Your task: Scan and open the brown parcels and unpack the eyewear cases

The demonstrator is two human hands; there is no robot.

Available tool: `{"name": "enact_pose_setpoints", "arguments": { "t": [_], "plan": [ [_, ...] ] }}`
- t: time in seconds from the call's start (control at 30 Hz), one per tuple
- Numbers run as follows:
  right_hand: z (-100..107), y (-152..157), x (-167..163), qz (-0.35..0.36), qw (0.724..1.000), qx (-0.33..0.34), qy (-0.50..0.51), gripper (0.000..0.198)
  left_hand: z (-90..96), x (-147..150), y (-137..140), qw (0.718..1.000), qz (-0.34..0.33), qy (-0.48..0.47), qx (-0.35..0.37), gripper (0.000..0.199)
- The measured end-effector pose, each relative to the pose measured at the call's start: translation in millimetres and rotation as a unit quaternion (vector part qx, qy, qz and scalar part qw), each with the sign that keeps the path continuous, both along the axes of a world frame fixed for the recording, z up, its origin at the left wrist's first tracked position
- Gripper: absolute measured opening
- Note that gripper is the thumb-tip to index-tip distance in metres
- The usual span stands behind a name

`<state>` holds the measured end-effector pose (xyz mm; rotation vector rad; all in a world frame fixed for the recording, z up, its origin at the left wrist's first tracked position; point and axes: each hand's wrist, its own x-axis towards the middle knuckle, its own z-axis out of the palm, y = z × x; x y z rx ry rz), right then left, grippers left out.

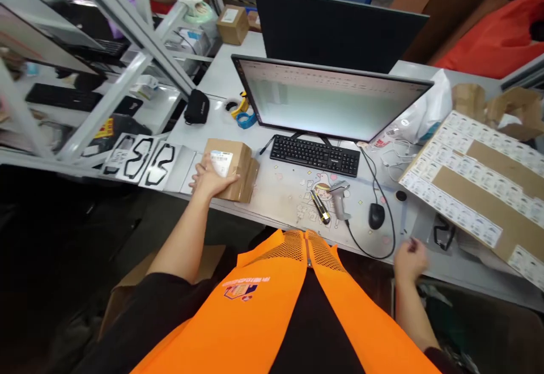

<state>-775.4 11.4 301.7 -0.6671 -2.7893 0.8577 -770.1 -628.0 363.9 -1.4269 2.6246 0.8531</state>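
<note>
A brown cardboard box [233, 161] with a white label [221, 162] stands on the left part of the desk, and a second brown box [254, 180] shows close against its right side. My left hand [209, 178] grips the labelled box at its near left corner, thumb stretched across the front. Slightly blurred, my right hand [410, 259] is at the desk's front edge, right of the black mouse [376, 216]. Its fingers are curled, with a small dark spot between them that I cannot identify. A yellow-and-black utility knife [320, 207] lies beside a grey barcode scanner [339, 199].
A monitor [331, 99] stands behind a black keyboard [314, 154]. Tape rolls [245, 119] sit left of it. Bagged black frames [160, 164] lie far left. A large cardboard sheet with labels [480, 192] covers the right side. The scanner cable [369, 256] loops near the front edge.
</note>
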Motion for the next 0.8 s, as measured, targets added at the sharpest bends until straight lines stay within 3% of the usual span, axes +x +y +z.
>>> {"name": "enact_pose_setpoints", "arguments": {
  "t": [0.13,0.27,0.37,0.47,0.57,0.67,0.73,0.8],
  "plan": [
    [-44.9,-92.7,-44.6,0.127,0.987,-0.078,-0.057,0.069,26.9,15.9,32.1,0.989,-0.098,-0.061,-0.091,0.144],
    [-74.2,-154.3,-63.5,0.167,0.971,-0.04,-0.167,0.093,43.6,41.1,98.5,0.975,-0.181,-0.056,-0.114,0.143],
    [-86.4,-164.5,-65.6,0.178,0.96,-0.04,-0.212,0.101,27.3,47.5,148.5,0.969,-0.231,-0.049,-0.077,0.145],
    [-88.8,-164.4,-69.2,0.175,0.959,-0.035,-0.221,0.104,-13.0,44.5,184.0,0.96,-0.268,-0.064,-0.049,0.141],
    [-77.2,-163.5,-78.9,0.173,0.956,-0.024,-0.235,0.101,-55.7,43.7,201.5,0.951,-0.296,-0.083,-0.037,0.136],
    [-45.4,-160.5,-92.5,0.192,0.947,-0.024,-0.256,0.072,-81.7,48.9,204.3,0.946,-0.311,-0.086,-0.044,0.135],
    [-13.0,-159.5,-99.8,0.258,0.925,-0.048,-0.273,0.05,-89.4,53.0,202.5,0.945,-0.311,-0.09,-0.054,0.136],
    [24.0,-162.9,-102.3,0.363,0.884,-0.089,-0.28,0.04,-93.0,55.8,201.1,0.944,-0.308,-0.099,-0.06,0.137]
  ]
}}
